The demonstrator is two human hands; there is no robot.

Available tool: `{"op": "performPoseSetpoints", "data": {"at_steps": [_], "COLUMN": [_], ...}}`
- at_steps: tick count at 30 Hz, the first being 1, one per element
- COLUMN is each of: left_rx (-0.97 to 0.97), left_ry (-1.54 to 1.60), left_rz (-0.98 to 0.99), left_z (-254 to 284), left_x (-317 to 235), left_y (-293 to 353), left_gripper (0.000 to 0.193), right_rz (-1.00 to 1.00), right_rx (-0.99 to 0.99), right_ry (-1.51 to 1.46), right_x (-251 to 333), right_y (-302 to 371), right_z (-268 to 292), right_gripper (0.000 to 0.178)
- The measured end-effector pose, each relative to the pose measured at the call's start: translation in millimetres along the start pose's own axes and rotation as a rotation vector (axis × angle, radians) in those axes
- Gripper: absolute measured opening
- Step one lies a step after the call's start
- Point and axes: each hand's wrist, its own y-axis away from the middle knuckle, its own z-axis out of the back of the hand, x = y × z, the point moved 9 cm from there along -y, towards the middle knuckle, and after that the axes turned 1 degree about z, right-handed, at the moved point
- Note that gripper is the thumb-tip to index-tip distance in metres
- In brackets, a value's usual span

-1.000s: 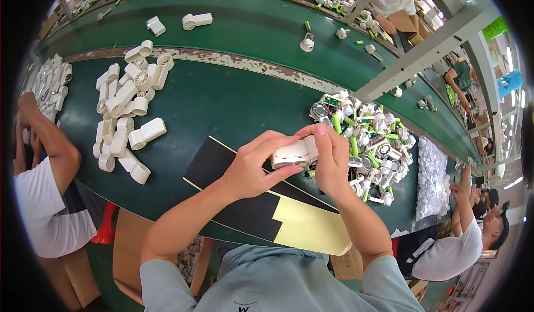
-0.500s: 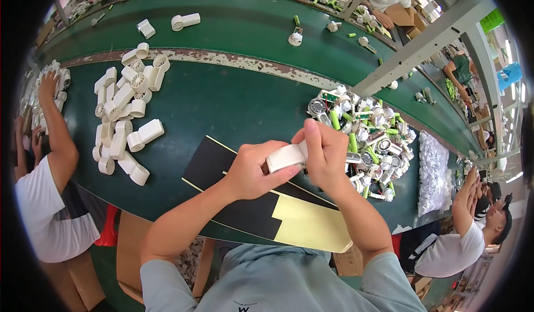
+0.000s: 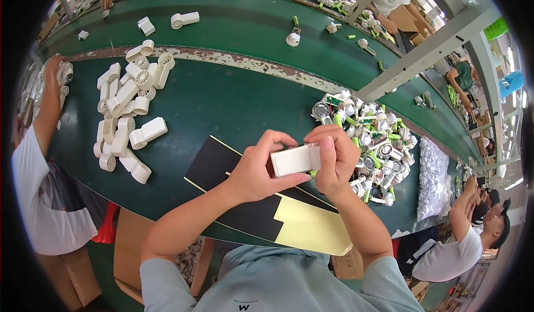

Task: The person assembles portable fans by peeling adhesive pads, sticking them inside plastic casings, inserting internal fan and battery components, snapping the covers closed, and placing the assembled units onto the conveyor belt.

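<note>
Between my two hands is a white plastic housing (image 3: 290, 161), a long rounded box lying nearly level above the bench. My left hand (image 3: 253, 167) grips its left end, thumb along the near edge and fingers over the far side. At the other end, my right hand (image 3: 335, 160) is closed round it and hides that part. Under my hands lie black foam sheets (image 3: 245, 214) and a pale yellow backing sheet (image 3: 314, 225). Just beyond my right hand is a heap of small motor assemblies (image 3: 384, 145) with green cylindrical cells and wires.
Many empty-looking white housings (image 3: 127, 92) are piled at the left. A clear bag of white parts (image 3: 433, 178) lies at the right. Behind the bench runs a green conveyor belt (image 3: 239, 22) with scattered parts; a grey metal post (image 3: 423, 45) slants across. Co-workers sit on both sides.
The housing has turned so its broad face shows more, and my right hand's fingers now wrap its right end. At the left, a co-worker's arm has shifted.
</note>
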Motion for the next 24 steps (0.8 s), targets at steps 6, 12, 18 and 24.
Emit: {"op": "performPoseSetpoints", "data": {"at_steps": [6,12,18,24], "left_rx": [-0.104,-0.109,-0.119,-0.126], "left_ry": [-0.537,-0.483,-0.386,-0.433], "left_rz": [-0.517,-0.600,-0.381,-0.300], "left_z": [-6,-4,12,37], "left_x": [-30,-36,-19,-11], "left_y": [15,17,6,-5], "left_gripper": [0.067,0.061,0.057,0.055], "right_rz": [0.156,0.215,0.156,0.064], "right_rx": [-0.033,-0.026,0.059,0.382], "right_ry": [0.045,0.049,0.057,0.063], "right_x": [19,26,15,9], "right_y": [-1,-8,-18,-42], "right_z": [3,3,-9,-20], "right_gripper": [0.037,0.037,0.029,0.019]}}
